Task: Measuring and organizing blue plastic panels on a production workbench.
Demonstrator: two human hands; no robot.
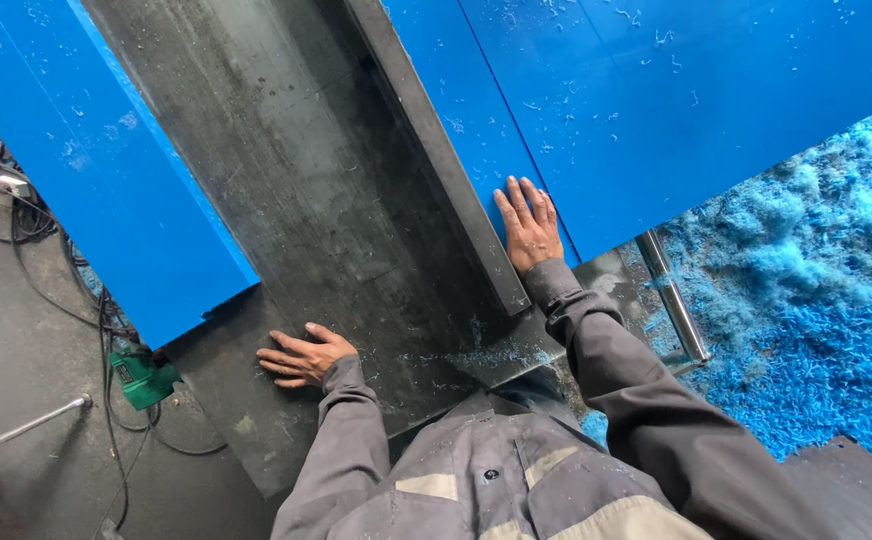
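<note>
Left hand (301, 357) lies flat, fingers spread, on the dark table (286, 170) w/ right hand (528, 225) flat, fingers together, on the blue sheet (656, 110) beside the grey guide bar (436, 150); best kept pressing evenly so the sheet stays tight to the bar.

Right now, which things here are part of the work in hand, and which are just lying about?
In hand:
left hand, flat on the dark sheet
right hand, flat on the blue panel
grey strip beside that hand

Lying about:
other blue panel
green tool
cables
metal rod
blue shavings
</note>
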